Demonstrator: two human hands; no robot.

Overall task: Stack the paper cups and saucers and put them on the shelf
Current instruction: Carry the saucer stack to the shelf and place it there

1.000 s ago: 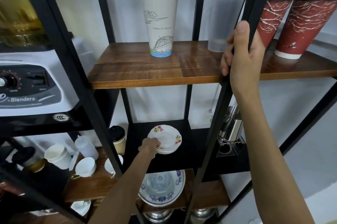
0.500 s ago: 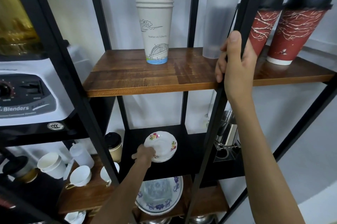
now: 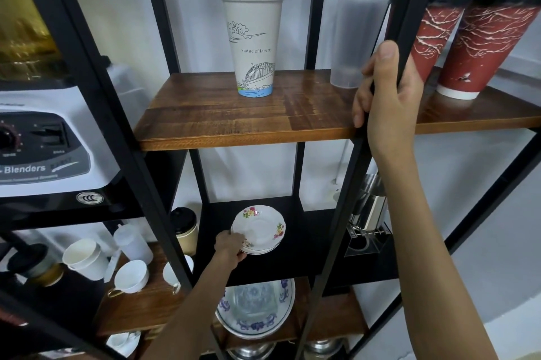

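A: Item: saucer stack [image 3: 259, 228], floral, on the black lower shelf [image 3: 310, 248]. Held how?

B: Near rim pinched by the left hand [image 3: 229, 248]; the frame post [image 3: 377, 113] was gripped by the right hand [image 3: 386, 96].

A: Risk noted?

B: Saucers could be slid apart or chipped if released while tilted.
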